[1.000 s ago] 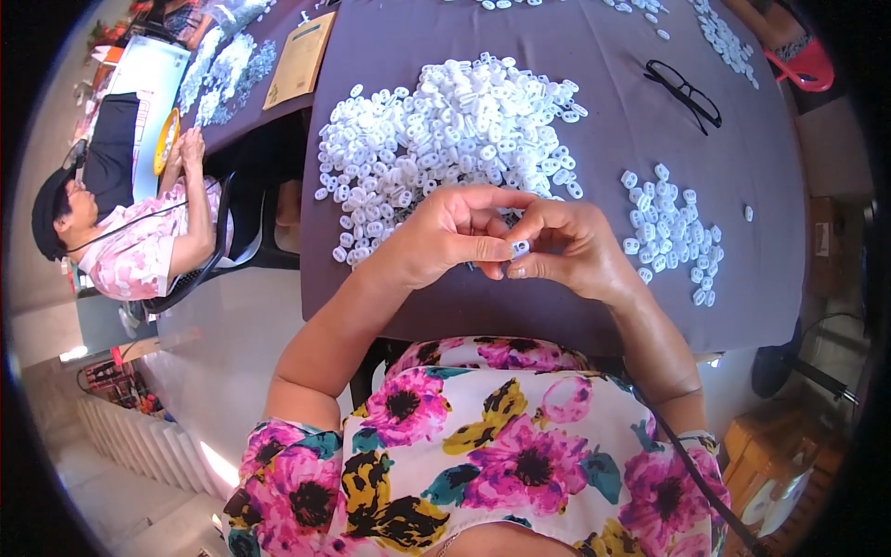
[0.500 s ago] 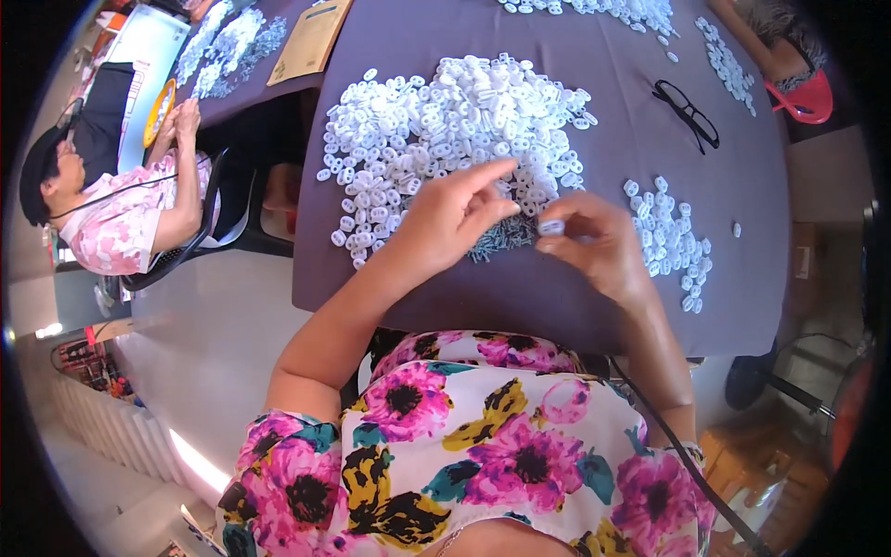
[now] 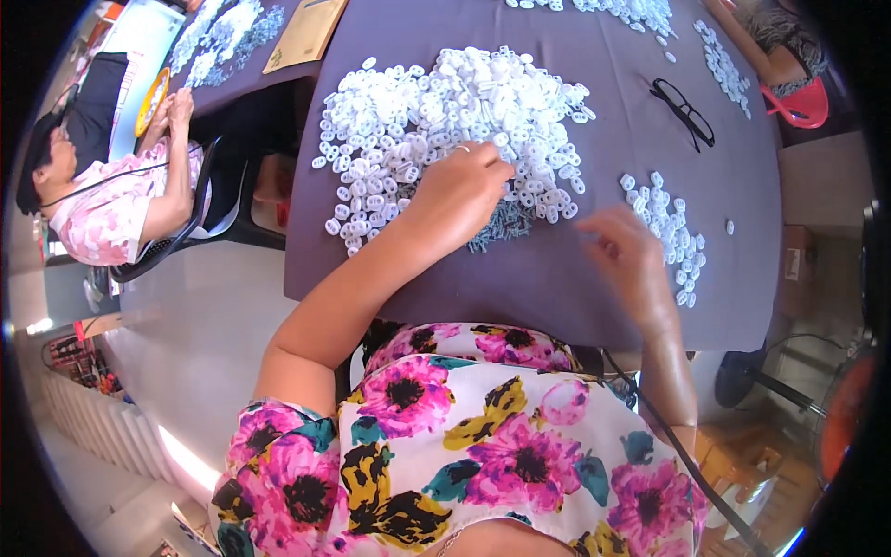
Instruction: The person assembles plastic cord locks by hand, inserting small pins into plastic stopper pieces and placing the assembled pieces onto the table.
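A big heap of small white oval plastic pieces (image 3: 492, 88), each with two dark marks, covers the middle of the table. My left hand (image 3: 461, 193) reaches over its near side, fingers bent together and down among the pieces; what the fingertips pinch is hidden. Close by that hand, at the heap's near edge, lies a small pile of grey-blue pin-like pieces (image 3: 501, 227). To the right, my right hand (image 3: 631, 255) hovers above the cloth, smeared by motion, its fingers curled. No piece shows in it. Just beyond it is a smaller group of white oval pieces (image 3: 664, 218).
Black-framed glasses (image 3: 685, 113) lie at the far right of the dark tablecloth (image 3: 622, 102). More white pieces (image 3: 631, 11) are at the back. A brown envelope (image 3: 304, 35) lies far left. One person (image 3: 172, 209) sits at left with a yellow-rimmed tray (image 3: 153, 102); another's arm (image 3: 756, 51) shows far right.
My right hand has moved right, away from my left hand; the white oval piece it held is no longer seen there. My left hand's fingers have come down and together onto the heap.
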Demonstrator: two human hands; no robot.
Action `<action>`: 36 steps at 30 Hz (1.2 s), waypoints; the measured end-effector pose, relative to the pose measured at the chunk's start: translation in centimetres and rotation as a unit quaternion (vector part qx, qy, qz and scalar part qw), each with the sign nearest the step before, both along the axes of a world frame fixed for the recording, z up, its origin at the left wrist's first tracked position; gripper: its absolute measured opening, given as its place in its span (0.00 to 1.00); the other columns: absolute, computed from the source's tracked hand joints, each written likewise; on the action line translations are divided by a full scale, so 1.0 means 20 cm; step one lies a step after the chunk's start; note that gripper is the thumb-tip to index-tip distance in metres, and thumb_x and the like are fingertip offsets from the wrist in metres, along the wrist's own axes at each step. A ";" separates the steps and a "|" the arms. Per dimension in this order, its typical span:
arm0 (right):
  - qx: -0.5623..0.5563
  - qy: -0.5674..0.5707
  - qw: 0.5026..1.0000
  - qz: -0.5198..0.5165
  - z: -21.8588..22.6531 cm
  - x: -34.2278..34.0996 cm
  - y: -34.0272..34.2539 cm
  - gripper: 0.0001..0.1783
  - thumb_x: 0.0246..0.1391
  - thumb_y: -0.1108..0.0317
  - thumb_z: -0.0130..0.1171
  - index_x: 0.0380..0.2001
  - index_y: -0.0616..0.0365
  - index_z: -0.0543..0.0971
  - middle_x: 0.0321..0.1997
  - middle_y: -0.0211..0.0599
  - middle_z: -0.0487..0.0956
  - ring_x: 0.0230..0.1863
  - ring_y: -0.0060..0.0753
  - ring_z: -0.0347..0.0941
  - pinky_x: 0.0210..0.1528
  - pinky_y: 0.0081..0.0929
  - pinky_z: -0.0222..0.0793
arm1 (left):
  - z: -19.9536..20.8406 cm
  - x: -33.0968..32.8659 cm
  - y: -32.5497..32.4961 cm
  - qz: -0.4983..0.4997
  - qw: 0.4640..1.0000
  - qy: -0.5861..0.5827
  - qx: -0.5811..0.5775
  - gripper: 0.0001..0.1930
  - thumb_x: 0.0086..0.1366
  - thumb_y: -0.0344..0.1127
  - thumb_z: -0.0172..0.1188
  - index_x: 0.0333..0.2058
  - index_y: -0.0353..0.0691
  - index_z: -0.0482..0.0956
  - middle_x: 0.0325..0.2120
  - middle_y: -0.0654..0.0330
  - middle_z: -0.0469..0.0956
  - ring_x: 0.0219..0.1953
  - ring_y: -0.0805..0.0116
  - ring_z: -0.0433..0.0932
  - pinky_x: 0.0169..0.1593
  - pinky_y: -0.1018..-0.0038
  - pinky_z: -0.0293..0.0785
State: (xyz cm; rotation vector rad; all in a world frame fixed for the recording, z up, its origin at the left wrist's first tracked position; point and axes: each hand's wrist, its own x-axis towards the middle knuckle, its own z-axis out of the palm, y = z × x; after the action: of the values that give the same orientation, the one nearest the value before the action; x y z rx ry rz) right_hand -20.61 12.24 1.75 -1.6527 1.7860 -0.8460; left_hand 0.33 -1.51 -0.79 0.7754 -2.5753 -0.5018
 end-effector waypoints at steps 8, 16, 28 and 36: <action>-0.102 0.093 0.982 0.125 -0.13 0.16 -0.15 0.05 0.46 0.75 0.61 0.29 0.60 0.76 0.31 0.41 0.74 0.28 0.46 0.74 0.30 0.34 0.70 | 0.02 0.08 0.00 0.036 0.999 -0.002 0.021 0.06 0.56 0.29 0.60 0.33 0.38 0.76 0.30 0.55 0.73 0.34 0.53 0.75 0.37 0.63 0.70; -0.088 0.163 0.974 0.132 -0.18 0.22 -0.18 0.05 0.47 0.75 0.58 0.27 0.58 0.72 0.29 0.40 0.72 0.26 0.49 0.73 0.27 0.40 0.69 | 0.04 0.17 -0.02 0.095 0.985 0.065 0.130 0.05 0.60 0.27 0.57 0.36 0.36 0.75 0.30 0.53 0.78 0.31 0.57 0.78 0.36 0.71 0.72; -0.031 -0.068 0.989 0.132 -0.15 0.20 -0.17 0.06 0.46 0.79 0.56 0.28 0.62 0.71 0.28 0.43 0.71 0.28 0.46 0.73 0.30 0.34 0.69 | 0.02 0.14 -0.01 0.067 0.978 0.084 0.178 0.09 0.59 0.26 0.57 0.39 0.36 0.77 0.31 0.53 0.78 0.32 0.59 0.79 0.36 0.70 0.73; 0.009 -0.186 0.981 0.058 -0.15 0.20 -0.16 0.04 0.51 0.81 0.57 0.32 0.64 0.76 0.27 0.28 0.74 0.27 0.14 0.69 0.29 0.16 0.66 | 0.03 0.06 -0.08 0.048 0.996 0.034 0.073 0.08 0.57 0.29 0.60 0.36 0.36 0.78 0.30 0.54 0.76 0.32 0.55 0.77 0.36 0.67 0.72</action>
State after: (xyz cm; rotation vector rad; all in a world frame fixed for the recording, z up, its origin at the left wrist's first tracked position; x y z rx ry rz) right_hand -16.55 9.13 -1.23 -1.4579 1.4227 -1.0063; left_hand 1.53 -3.05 -0.29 0.9095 -2.4457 -0.6791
